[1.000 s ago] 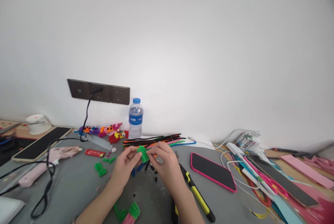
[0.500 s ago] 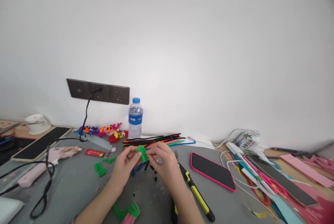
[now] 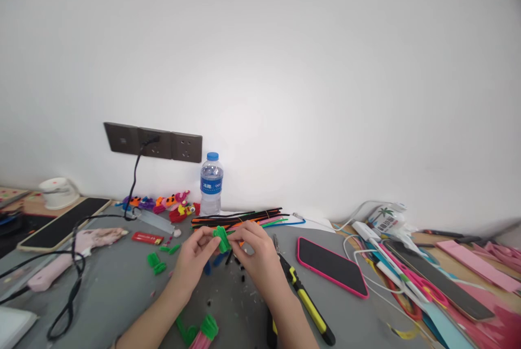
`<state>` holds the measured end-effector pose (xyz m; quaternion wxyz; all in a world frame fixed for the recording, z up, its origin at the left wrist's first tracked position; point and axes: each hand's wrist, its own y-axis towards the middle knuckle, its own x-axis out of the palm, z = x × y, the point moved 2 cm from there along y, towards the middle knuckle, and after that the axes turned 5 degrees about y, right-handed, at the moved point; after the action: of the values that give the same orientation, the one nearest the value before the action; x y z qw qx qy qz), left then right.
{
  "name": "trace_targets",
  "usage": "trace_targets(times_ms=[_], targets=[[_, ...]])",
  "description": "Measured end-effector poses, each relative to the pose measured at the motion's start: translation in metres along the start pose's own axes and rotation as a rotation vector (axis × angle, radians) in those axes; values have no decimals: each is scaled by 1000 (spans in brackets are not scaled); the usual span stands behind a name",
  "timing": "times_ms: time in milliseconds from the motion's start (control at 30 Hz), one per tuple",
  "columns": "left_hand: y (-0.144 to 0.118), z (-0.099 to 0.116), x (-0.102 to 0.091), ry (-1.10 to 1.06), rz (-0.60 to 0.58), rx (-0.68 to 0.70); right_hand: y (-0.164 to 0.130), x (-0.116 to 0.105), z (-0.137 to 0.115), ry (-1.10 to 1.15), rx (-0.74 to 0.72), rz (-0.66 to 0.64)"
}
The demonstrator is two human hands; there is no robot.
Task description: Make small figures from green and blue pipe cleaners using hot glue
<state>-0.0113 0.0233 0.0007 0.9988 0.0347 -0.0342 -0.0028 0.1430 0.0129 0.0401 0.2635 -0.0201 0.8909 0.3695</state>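
Observation:
Between my two hands, above the grey mat (image 3: 118,289), is a folded piece of green pipe cleaner (image 3: 222,239). My left hand (image 3: 196,254) pinches its left side between thumb and fingers. At its right edge, my right hand (image 3: 255,251) has thumb and fingertips closed on it. More green pipe cleaner pieces (image 3: 155,263) lie left of my left hand. Nearer to me, below the hands, rests a pink bundle with a green top (image 3: 209,327). Behind my hands lies a pile of black, orange and other coloured pipe cleaners (image 3: 240,220).
Right of my right arm are yellow-black pliers (image 3: 309,305) and a pink-cased phone (image 3: 331,267). A water bottle (image 3: 211,186) stands against the wall. On the left lie a pink glue gun (image 3: 61,267) with a looping black cable (image 3: 73,294), a red lighter (image 3: 147,238) and small colourful figures (image 3: 185,211).

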Motion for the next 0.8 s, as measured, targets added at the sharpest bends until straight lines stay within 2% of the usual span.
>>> trace_targets(times_ms=[800], targets=[[1, -2, -2, 44, 0, 12, 0, 0, 2, -4, 5, -20]])
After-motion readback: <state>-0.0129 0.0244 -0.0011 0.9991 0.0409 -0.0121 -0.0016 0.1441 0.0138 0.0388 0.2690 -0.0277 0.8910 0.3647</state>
